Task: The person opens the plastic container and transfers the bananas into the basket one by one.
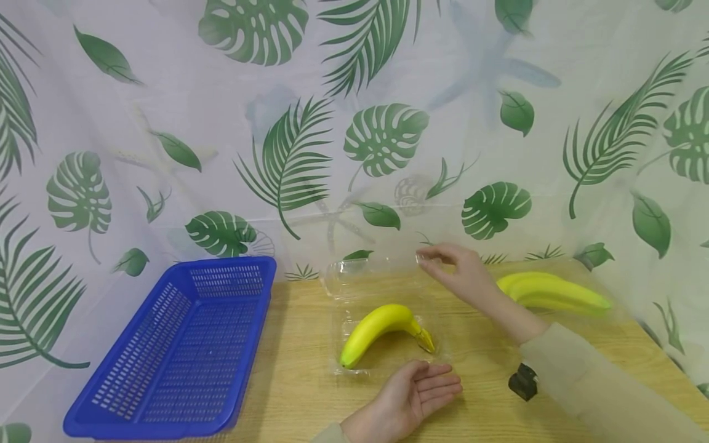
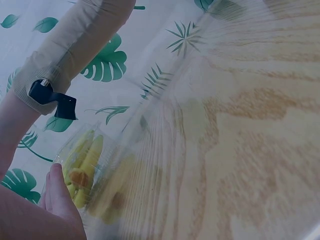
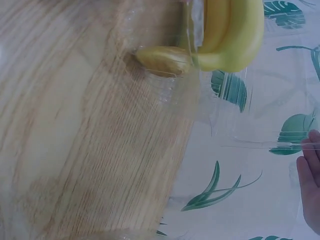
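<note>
A yellow banana (image 1: pixel 382 326) lies in a clear plastic clamshell box (image 1: pixel 349 373) whose lid (image 1: pixel 365 277) stands raised at the back. My right hand (image 1: pixel 460 274) reaches across to the lid's right corner, fingertips right at its edge. Those fingers (image 3: pixel 311 155) also show by the lid in the right wrist view. Just in front of the box, my left hand (image 1: pixel 410 397) has its palm turned up and fingers extended, holding nothing.
More bananas (image 1: pixel 554 292) in clear packaging sit at the back right, partly behind my right forearm. A blue mesh basket (image 1: pixel 252 351) stands on the wooden table (image 1: pixel 293 381) at the left. A leaf-patterned sheet (image 1: pixel 382 184) hangs behind the table.
</note>
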A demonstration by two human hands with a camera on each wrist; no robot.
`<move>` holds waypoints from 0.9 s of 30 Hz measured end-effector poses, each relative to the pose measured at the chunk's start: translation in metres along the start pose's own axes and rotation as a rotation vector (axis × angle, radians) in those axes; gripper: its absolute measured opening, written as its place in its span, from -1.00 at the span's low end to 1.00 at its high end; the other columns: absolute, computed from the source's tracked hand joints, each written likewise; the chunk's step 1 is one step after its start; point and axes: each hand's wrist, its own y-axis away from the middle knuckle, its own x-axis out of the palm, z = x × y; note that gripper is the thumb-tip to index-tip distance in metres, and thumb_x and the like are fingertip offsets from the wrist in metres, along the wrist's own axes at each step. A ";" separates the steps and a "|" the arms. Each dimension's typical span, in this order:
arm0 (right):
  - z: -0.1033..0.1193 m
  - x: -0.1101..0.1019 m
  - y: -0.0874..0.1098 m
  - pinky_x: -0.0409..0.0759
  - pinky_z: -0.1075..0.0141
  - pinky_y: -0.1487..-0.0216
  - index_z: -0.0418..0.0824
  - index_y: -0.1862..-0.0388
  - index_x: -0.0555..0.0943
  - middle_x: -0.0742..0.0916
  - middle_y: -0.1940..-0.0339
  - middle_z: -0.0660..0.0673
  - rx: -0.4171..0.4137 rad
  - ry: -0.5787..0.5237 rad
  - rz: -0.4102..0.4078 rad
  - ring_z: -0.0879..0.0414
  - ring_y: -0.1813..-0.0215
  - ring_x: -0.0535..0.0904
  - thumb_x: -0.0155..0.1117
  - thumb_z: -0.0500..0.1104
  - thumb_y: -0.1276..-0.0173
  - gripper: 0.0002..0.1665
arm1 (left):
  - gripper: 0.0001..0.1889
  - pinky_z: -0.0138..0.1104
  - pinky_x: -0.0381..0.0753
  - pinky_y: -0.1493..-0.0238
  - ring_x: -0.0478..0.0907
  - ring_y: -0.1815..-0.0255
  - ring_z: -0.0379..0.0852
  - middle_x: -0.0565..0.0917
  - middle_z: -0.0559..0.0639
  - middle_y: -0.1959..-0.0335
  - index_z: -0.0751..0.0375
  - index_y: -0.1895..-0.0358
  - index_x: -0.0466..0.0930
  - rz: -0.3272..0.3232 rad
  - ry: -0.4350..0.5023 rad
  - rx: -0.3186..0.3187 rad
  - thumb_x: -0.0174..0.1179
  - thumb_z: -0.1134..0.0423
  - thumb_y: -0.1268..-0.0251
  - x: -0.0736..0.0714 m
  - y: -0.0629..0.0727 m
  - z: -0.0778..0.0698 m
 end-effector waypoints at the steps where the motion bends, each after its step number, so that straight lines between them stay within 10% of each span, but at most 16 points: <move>1: 0.000 0.000 -0.001 0.68 -0.18 -0.36 -0.33 -0.25 0.69 0.79 -0.21 -0.32 0.011 -0.012 0.001 -0.29 -0.28 0.70 0.31 -0.16 -0.58 -0.62 | -0.45 -0.03 0.45 -0.61 0.49 -0.51 0.29 0.52 0.49 -0.42 0.58 -0.44 0.41 0.000 -0.002 0.003 -0.23 0.19 -0.71 0.000 0.000 0.000; 8: -0.003 -0.002 -0.009 0.70 0.44 -0.18 -0.30 -0.25 0.70 0.80 -0.22 -0.29 0.089 -0.073 0.002 -0.22 -0.22 0.74 0.30 -0.13 -0.60 -0.62 | -0.46 -0.03 0.46 -0.61 0.51 -0.50 0.28 0.55 0.48 -0.40 0.57 -0.43 0.43 -0.018 -0.004 -0.006 -0.23 0.19 -0.70 0.001 0.000 -0.001; 17: -0.005 -0.003 -0.015 0.66 -0.13 -0.40 -0.32 -0.28 0.68 0.78 -0.26 -0.31 0.119 -0.091 0.012 -0.22 -0.29 0.69 0.26 -0.09 -0.63 -0.58 | -0.45 -0.03 0.46 -0.61 0.51 -0.50 0.28 0.54 0.48 -0.41 0.57 -0.43 0.43 -0.020 -0.010 -0.005 -0.23 0.20 -0.69 0.002 0.000 -0.001; 27: -0.005 -0.003 -0.022 0.70 0.10 -0.23 -0.30 -0.29 0.68 0.75 -0.28 -0.34 0.189 -0.061 0.017 -0.25 -0.27 0.67 0.25 -0.02 -0.63 -0.54 | -0.46 -0.03 0.47 -0.60 0.52 -0.50 0.27 0.56 0.47 -0.40 0.53 -0.44 0.45 -0.016 -0.032 -0.007 -0.22 0.19 -0.68 0.001 0.000 -0.001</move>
